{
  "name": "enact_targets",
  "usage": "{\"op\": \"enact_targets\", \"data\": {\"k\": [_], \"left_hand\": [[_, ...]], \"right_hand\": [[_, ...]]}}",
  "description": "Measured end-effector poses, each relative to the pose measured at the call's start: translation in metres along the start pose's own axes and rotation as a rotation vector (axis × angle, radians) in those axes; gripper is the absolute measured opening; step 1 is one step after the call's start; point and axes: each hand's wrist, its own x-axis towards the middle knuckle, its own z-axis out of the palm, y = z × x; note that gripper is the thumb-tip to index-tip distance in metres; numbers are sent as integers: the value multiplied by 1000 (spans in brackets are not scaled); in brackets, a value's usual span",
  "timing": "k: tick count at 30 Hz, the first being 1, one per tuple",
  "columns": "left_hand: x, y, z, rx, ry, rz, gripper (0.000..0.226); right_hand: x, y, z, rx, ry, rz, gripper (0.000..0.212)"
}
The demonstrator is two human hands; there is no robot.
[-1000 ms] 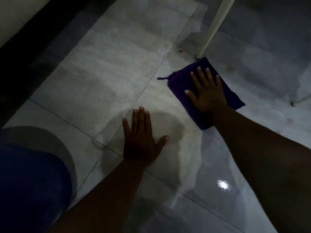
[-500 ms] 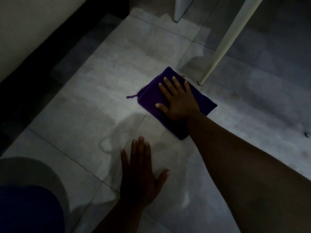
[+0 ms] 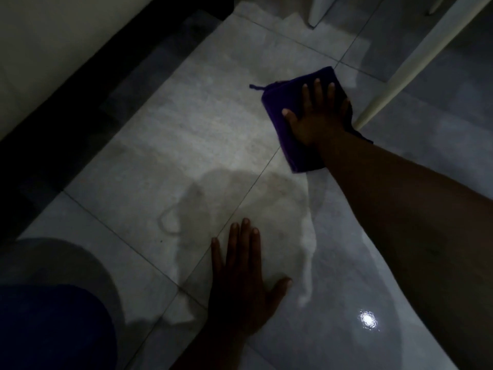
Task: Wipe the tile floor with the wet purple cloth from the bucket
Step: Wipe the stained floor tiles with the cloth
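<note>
A folded purple cloth lies flat on the grey tile floor, a loose thread sticking out at its left corner. My right hand presses down on the cloth with fingers spread, the arm reaching in from the right. My left hand rests palm-down on the wet tile nearer to me, fingers apart, holding nothing. A wet sheen and a bright light reflection show on the floor between the arms.
A white furniture leg slants down to the floor just right of the cloth; another white leg stands at the top. A pale wall with a dark skirting runs along the left. My blue-clad knee fills the lower left.
My right hand slid the cloth left from the white leg, then back right toward it. The view shifted; my left hand stayed planted on the tile.
</note>
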Motion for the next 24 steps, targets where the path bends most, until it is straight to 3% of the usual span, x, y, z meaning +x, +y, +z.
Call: {"op": "enact_targets", "data": {"k": [3,6,10,15,18,24], "left_hand": [[0,-2,-1,-7,8,3,99],[-1,-1,-4,5,-13,-4,100],[-3,-1,-5,22,-9,-10,99],[-3,0,-4,72,27,-1,98],[-2,1,-1,97,49,-4,99],[-3,3,2,128,84,4,99]], "right_hand": [[-5,0,0,-20,-33,16,86],[-40,-4,14,-22,39,-79,86],[-116,2,35,-5,41,-223,82],[-234,47,70,14,21,-246,79],[-280,104,81,-44,10,-201,80],[-292,210,70,5,53,97,80]]}}
